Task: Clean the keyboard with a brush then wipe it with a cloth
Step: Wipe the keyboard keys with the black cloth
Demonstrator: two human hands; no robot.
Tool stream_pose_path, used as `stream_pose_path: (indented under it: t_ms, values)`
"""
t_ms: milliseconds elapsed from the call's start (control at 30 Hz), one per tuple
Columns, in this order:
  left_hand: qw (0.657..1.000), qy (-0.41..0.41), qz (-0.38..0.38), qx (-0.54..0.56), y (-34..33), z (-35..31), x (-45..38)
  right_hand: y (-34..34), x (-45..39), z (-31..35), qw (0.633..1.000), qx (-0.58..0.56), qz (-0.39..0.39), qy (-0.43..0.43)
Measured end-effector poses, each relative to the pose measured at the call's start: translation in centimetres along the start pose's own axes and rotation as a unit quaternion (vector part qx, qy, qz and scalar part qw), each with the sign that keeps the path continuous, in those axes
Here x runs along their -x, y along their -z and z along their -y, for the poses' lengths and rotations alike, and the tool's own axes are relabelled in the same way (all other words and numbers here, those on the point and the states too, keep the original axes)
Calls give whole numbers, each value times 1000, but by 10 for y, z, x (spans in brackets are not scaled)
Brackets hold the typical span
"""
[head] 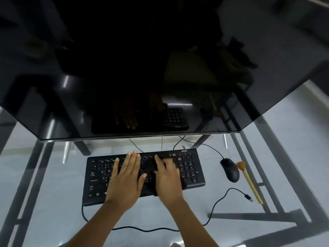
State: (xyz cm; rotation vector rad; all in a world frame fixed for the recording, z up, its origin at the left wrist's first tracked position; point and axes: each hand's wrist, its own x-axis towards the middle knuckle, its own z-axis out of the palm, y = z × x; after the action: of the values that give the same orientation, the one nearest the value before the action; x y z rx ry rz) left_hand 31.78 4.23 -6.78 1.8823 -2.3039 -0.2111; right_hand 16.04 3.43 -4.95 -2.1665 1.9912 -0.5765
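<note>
A black keyboard (190,168) lies on the glass table (53,184) below the monitor. My left hand (124,177) rests flat on the keyboard's left-middle keys, fingers straight and spread. My right hand (167,177) lies on a black cloth (150,165) spread over the middle keys and presses it down; this hand is motion-blurred. The cloth's edges show beside and below the right hand. A brush (249,180) with a yellow handle and tan bristles lies on the table right of the mouse, untouched.
A large dark monitor (124,68) overhangs the far edge of the keyboard. A black mouse (230,170) sits between keyboard and brush. A loose black cable with a USB plug (248,196) curls across the near table. The table's frame shows through the glass.
</note>
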Motion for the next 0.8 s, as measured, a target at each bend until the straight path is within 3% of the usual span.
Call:
stream_pose_path:
  t_ms: [33, 133, 200, 267, 433, 633, 800]
  values:
    - [1000, -5, -1, -1, 0, 0, -1, 3, -2, -15, 1000, 0, -5, -4]
    - [1000, -4, -1, -3, 1, 0, -2, 17, -6, -61, 983, -20, -89, -156]
    - [1000, 2, 3, -5, 1, -2, -1, 19, -9, -67, 972, -23, -109, -205]
    - [1000, 7, 2, -9, 1, -2, -1, 15, -9, -45, 979, -26, -99, -178]
    - [1000, 3, 3, -7, 2, -1, -1, 11, 15, -16, 1000, -18, 7, 5]
    - [1000, 2, 4, -12, 1, -1, 0, 29, 18, -74, 985, -40, -50, -160]
    - [1000, 1, 1, -11, 1, -1, -1, 18, 33, -29, 999, -42, 15, -17]
